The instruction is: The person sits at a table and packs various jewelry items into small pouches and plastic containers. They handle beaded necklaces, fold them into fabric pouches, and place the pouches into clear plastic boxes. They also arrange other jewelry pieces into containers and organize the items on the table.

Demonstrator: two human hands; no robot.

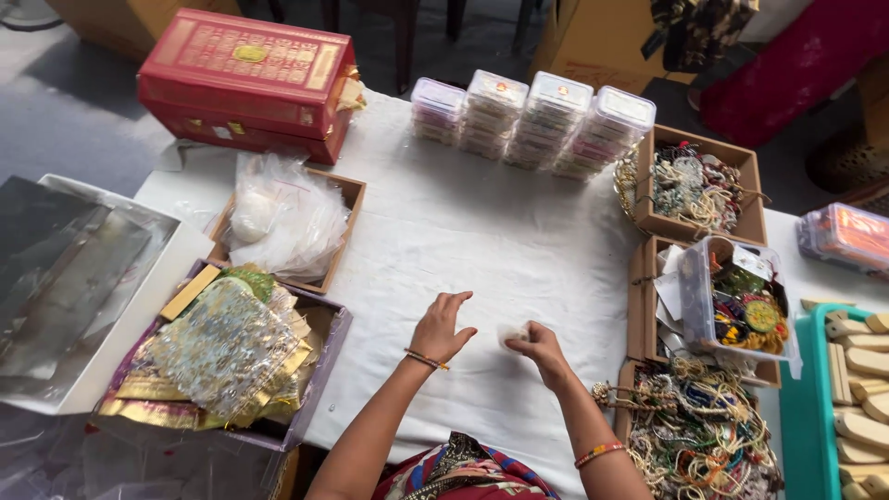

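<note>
Nearest the camera: both forearms reach out over the white tablecloth [482, 241], each wrist with a thread bangle. The right hand [540, 350] is curled, fingertips closed in a pinch on a small pale translucent pouch [512, 334], which sits just above the cloth at the centre of the work area. The left hand [441, 330] is loosely spread, fingers bent down, tips on or just above the cloth, apart from the pouch and holding nothing.

Right of the right arm: an open pile of beaded threads [694, 431], within easy reach. Beside it, a teal crate [796, 417] with pale wooden pieces.

Left of the left arm: a purple-edged box [315, 389] of gold and silver fabric bags [222, 347], stacked flat, mouth up for picking. Beyond it, a brown tray [352, 199] holding clear plastic bags [282, 218].

Middle right: a clear tub [699, 296] of coloured ornaments resting in a cardboard tray; farther on, another cardboard box [741, 157] with tangled cords and beads.

Far edge: four stacks of clear lidded containers [532, 120] in a row, and a red decorated box [245, 79] at the far-left corner. Supplies ring the open centre, probably so that both hands have free cloth to work on.
</note>
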